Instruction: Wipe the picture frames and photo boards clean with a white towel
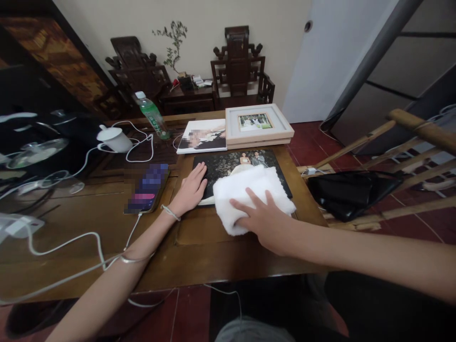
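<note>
A dark photo panel [221, 166] showing two people in wedding clothes lies flat on the wooden table [213, 259]. My left hand [192, 187] rests on its left edge, fingers stretched out and holding nothing. Over the panel's front right part lies a folded white towel [249, 183], which hides much of the picture. My right hand [265, 218] presses on the towel and holds it, fingers spread across its top and one digit at its near fold.
Behind the panel are a white-edged photo print [204, 137] and stacked wooden frames [258, 124]. To the left are a phone [147, 190] on a cable, a green-labelled bottle [153, 116], a lidded white cup [114, 139] and loose white cables. A black bag [351, 192] lies right.
</note>
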The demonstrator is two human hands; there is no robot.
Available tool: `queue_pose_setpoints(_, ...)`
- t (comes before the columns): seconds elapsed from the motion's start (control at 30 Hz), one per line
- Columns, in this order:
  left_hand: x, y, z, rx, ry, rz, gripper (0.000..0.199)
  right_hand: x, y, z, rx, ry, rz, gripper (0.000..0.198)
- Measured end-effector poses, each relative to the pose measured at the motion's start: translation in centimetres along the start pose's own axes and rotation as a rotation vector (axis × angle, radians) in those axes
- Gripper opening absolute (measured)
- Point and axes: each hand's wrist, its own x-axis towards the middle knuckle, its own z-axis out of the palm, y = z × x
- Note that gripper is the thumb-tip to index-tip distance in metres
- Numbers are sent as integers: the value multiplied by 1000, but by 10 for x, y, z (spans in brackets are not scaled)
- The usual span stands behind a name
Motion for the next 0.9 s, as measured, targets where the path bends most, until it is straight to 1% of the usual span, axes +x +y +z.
queue_pose_setpoints(0.07,0,0,0,1,5,4,54,0,4,0,7,21,-15,75)
queue_pose_setpoints(0.17,0,1,0,4,6,1,53,11,17,-5,13,95,-17,75)
queue_pose_setpoints(0.33,1,-1,1,-2,1,-2,55,49,42,-30,91,79,64,79)
queue_pose_setpoints(0.43,1,-2,1,-10,3,6,54,77,58,-47,110,98,113,78)
queue_pose_setpoints(0.53,1,-2,1,-9,1,5,54,99,73,-57,128,107,161,75)
queue_pose_setpoints(0.6,1,-2,0,-11,-2,7,54,108,79,-59,134,121,177,72)
queue_pose_setpoints(0.67,1,-1,0,-14,-1,7,55,110,80,-58,132,132,181,71)
queue_pose_setpoints(0.73,1,-1,0,-17,2,7,55,105,75,-54,115,141,181,73)
queue_pose_setpoints(0.83,1,0,0,-17,5,1,54,87,59,-43,85,150,172,75)
queue_pose_setpoints(0.9,1,1,0,-13,1,-6,54,69,45,-32,75,132,159,75)
